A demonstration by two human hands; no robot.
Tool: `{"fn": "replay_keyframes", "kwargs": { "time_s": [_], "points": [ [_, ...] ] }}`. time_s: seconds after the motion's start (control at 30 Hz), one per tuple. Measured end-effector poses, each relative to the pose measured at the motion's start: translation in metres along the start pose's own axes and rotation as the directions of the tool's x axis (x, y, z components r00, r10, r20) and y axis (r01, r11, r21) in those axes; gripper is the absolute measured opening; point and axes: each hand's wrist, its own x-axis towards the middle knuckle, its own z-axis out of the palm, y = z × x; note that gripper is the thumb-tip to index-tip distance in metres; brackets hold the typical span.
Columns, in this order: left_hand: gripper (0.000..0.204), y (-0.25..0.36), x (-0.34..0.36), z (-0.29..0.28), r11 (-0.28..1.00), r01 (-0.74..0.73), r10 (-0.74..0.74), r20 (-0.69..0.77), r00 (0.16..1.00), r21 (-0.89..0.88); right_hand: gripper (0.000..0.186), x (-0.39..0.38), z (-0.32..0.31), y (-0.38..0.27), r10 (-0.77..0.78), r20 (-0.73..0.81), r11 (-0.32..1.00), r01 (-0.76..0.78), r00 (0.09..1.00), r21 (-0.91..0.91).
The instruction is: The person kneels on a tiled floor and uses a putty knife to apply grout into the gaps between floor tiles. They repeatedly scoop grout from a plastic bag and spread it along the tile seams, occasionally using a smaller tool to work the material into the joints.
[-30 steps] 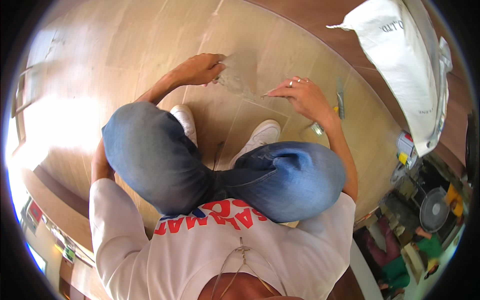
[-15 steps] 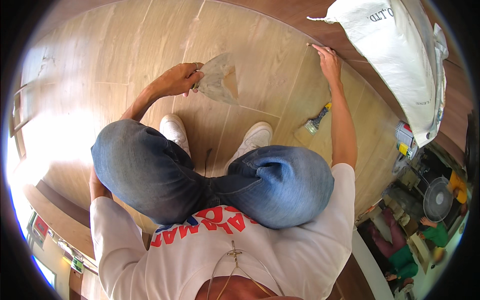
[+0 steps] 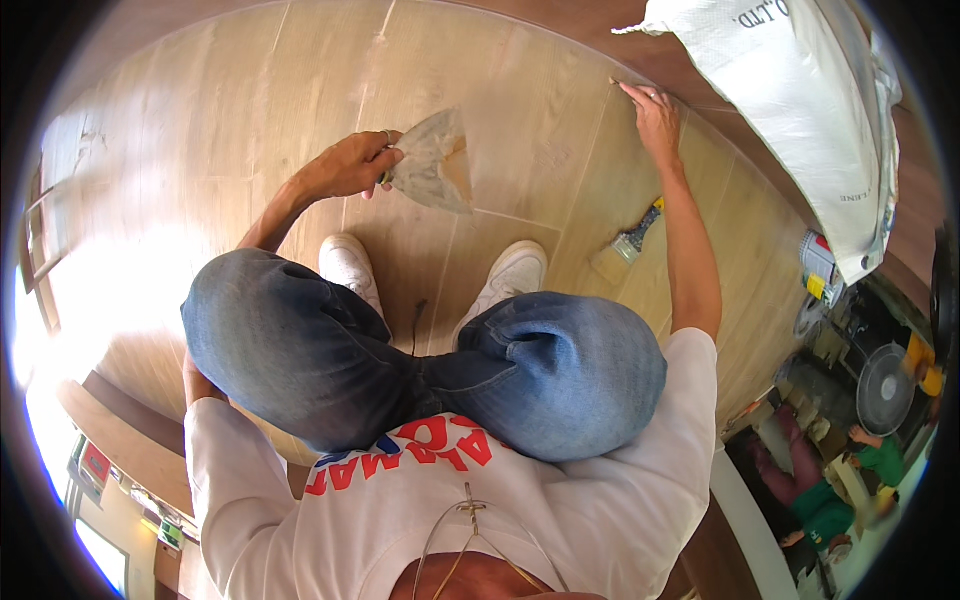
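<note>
My left hand [image 3: 352, 166] is closed round the handle of a wide putty knife [image 3: 430, 165]. Its broad, smeared blade points right, just above the wood-look floor, with a tan patch near its edge. Far off to the right, my right hand [image 3: 657, 125] reaches to where the floor meets the brown wall. Its fingers are pinched together at a small brownish bit [image 3: 615, 82], too small to name. Beside my right forearm a flat paintbrush [image 3: 636, 232] with a dark and yellow handle lies on the floor.
A big white woven sack [image 3: 780, 110] leans at the far right, with a can [image 3: 818, 262] below it. My white shoes [image 3: 500, 275] stand on the floor between the hands. At the lower right are a round fan [image 3: 886, 390] and other people, one in green [image 3: 820, 515].
My right hand has shifted slightly up along the foot of the wall. My left hand still holds the putty knife, almost in the same place. The whole view has moved a little.
</note>
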Motion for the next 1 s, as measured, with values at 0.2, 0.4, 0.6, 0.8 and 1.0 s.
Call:
{"fn": "replay_keyframes", "kwargs": {
  "time_s": [0.2,0.4,0.6,0.8,1.0],
  "points": [
    [0.039,-0.002,-0.002,-0.005,1.0,-0.01,0.01,-0.012,1.0,-0.002,0.037,-0.023,0.003,0.001,-0.051,0.054,0.998,0.049,0.997,0.039],
    [0.04,0.007,-0.004,-0.006,0.997,0.041,-0.044,0.045,0.998,0.06,0.037,0.005,-0.003,-0.008,0.109,-0.056,0.986,-0.1,0.993,0.135],
    [0.041,-0.003,-0.001,-0.003,0.999,-0.02,0.02,0.0,1.0,0.035,0.039,-0.005,0.026,-0.02,0.175,-0.121,0.973,-0.19,0.977,-0.128],
    [0.04,0.001,-0.003,-0.007,1.0,-0.014,0.015,0.021,1.0,-0.016,0.039,-0.019,0.019,-0.031,0.11,-0.055,0.991,-0.106,0.992,0.077],
    [0.04,0.002,-0.003,-0.003,1.0,0.011,-0.012,0.026,1.0,0.014,0.035,0.012,0.021,-0.014,0.102,-0.225,0.995,-0.103,0.969,0.009]
  ]
}}
